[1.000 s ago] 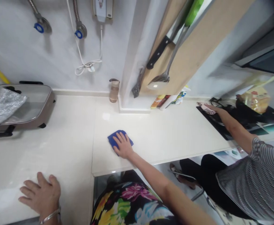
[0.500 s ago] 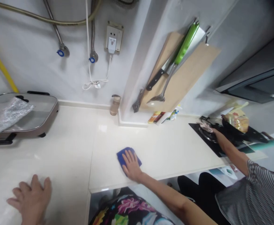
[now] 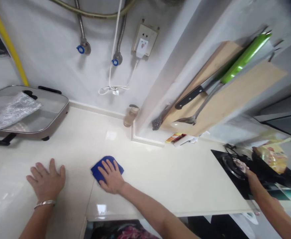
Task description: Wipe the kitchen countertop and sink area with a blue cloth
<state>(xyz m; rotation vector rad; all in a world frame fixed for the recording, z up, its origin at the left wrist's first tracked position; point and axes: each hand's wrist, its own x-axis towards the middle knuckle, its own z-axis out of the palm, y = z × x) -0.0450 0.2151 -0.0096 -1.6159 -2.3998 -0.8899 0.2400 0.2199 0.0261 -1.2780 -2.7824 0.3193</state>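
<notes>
My right hand lies flat with its fingers spread on a folded blue cloth, pressing it to the white counter. The cloth sits across the seam between two counter sections. To its left, my left hand rests palm down on the counter. Its fingers are apart and nothing is in it. A silver bracelet circles that wrist. Beyond the left hand stands an electric pan with a glass lid, and a crinkled clear plastic packet lies on top.
A small brown-tinted bottle stands against the wall by the pillar. Cutting boards, a knife and a green-handled spatula hang there. At right, a co-worker's hand holds a rag on the black stove.
My right hand has slid the blue cloth left along the counter, nearer to my left hand. The left hand has moved up and right in view, and the camera view has shifted.
</notes>
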